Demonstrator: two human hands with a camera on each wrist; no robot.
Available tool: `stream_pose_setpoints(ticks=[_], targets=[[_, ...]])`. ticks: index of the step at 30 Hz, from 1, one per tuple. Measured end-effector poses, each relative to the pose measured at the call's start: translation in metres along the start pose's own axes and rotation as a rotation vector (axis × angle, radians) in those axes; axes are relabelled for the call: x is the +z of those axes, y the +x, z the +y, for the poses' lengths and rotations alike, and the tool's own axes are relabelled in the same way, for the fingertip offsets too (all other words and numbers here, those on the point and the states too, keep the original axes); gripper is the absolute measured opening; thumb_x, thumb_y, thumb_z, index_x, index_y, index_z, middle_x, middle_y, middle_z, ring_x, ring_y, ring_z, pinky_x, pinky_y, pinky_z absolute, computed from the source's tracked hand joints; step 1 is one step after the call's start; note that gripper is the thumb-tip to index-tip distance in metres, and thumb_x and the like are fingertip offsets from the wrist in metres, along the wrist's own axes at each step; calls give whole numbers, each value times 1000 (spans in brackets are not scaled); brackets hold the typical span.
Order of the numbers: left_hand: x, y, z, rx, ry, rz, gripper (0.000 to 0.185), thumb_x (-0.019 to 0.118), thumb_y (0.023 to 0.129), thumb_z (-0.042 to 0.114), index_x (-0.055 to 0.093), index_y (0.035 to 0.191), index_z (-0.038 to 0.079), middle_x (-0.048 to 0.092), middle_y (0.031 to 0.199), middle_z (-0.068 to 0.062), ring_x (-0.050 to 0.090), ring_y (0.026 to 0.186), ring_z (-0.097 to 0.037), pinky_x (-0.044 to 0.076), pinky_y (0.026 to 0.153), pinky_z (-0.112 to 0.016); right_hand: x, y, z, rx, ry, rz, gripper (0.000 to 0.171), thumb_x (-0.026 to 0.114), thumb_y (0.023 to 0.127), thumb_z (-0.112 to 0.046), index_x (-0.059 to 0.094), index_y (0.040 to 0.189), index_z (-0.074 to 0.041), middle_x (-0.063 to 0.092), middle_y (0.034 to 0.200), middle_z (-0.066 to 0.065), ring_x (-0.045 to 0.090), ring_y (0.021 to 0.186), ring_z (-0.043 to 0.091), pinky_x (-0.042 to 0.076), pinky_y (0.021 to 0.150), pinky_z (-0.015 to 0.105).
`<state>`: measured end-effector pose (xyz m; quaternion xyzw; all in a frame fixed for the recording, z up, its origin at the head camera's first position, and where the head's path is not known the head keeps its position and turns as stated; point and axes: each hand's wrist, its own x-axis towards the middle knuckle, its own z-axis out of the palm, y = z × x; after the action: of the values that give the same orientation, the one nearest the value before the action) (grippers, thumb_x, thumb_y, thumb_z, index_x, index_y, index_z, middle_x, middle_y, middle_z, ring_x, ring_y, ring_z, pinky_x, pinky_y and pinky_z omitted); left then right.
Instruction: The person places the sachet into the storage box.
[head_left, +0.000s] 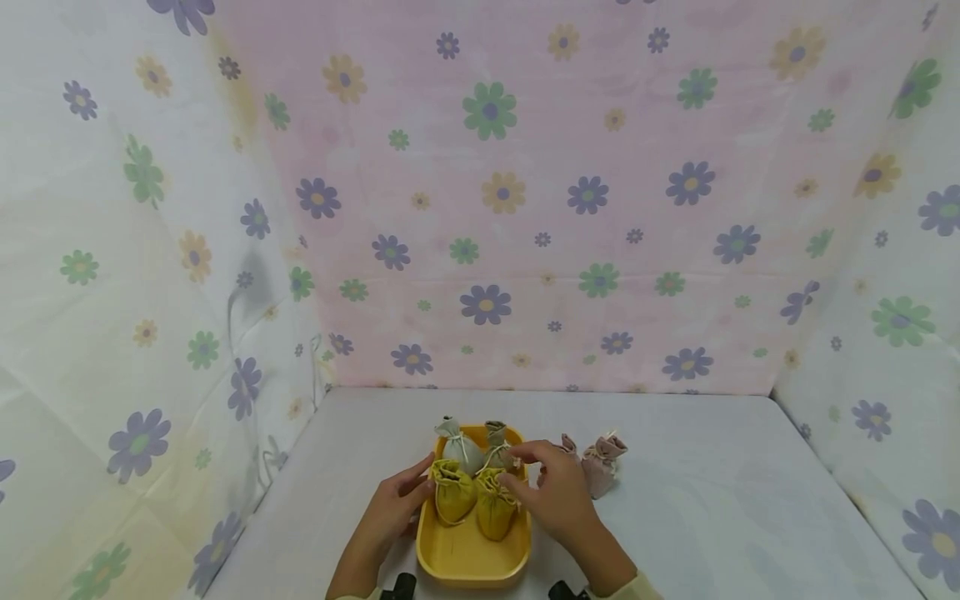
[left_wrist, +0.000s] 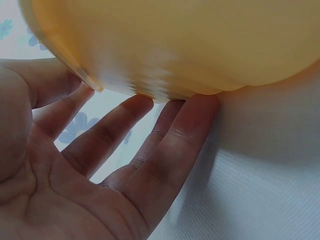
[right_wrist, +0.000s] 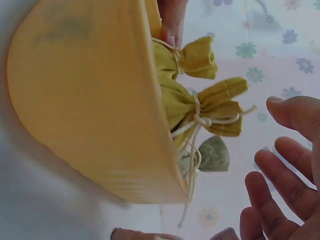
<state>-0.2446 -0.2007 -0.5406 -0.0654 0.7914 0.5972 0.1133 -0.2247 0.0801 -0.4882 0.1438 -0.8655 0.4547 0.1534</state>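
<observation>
A yellow tray point(head_left: 474, 571) holds several drawstring pouches: two mustard ones point(head_left: 454, 493) point(head_left: 496, 510) in the middle, a pale grey one point(head_left: 461, 450) and a grey-green one point(head_left: 497, 450) at the far end. My left hand point(head_left: 392, 506) is at the tray's left side. Its fairly straight fingertips touch the outer wall, and the thumb lies at the rim. Over the tray's right edge hovers my right hand point(head_left: 558, 490), fingers loosely bent. The right wrist view shows it apart from the tied necks of the mustard pouches point(right_wrist: 220, 107), holding nothing.
Two dusty-pink pouches point(head_left: 602, 467) sit on the white-covered table point(head_left: 720, 500) just right of the tray, one partly behind my right hand. Flower-printed cloth walls point(head_left: 525, 250) enclose the table at the back and both sides.
</observation>
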Motion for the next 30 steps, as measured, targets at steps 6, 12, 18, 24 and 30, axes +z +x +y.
stream_pose_setpoints(ticks=[6, 12, 18, 24, 30], targets=[[0, 0, 0, -4, 2, 1, 62, 71, 96, 46, 51, 153, 36, 51, 154, -24, 55, 136, -44, 63, 86, -51, -11, 3, 6, -7, 23, 132, 35, 90, 83, -22, 74, 114, -24, 74, 112, -3, 69, 93, 15, 61, 70, 33], [1, 0, 0, 1, 9, 7, 61, 71, 96, 46, 51, 153, 36, 52, 152, -24, 56, 135, -43, 63, 86, -51, -21, 5, 17, 56, 62, 190, 37, 88, 84, -18, 73, 118, -22, 71, 114, -4, 74, 95, 20, 64, 72, 30], [1, -1, 0, 0, 17, 14, 61, 71, 96, 46, 51, 153, 35, 54, 151, -24, 57, 134, -43, 63, 86, -53, -25, 4, 29, 54, -35, 239, 41, 89, 83, -20, 72, 119, -20, 71, 117, -1, 72, 85, 14, 63, 69, 27], [1, -1, 1, -4, 19, 13, 61, 71, 96, 46, 50, 153, 36, 54, 151, -24, 57, 135, -44, 63, 85, -52, -25, 3, 36, 121, -103, 220, 54, 89, 83, -23, 67, 133, -15, 69, 125, 6, 65, 77, 10, 56, 65, 21], [2, 0, 1, -12, 17, 23, 61, 71, 96, 45, 51, 153, 36, 53, 152, -24, 58, 134, -43, 63, 85, -51, -23, 3, 42, 212, -126, 189, 67, 87, 84, -28, 60, 142, -10, 68, 131, 8, 61, 75, 11, 52, 63, 21]])
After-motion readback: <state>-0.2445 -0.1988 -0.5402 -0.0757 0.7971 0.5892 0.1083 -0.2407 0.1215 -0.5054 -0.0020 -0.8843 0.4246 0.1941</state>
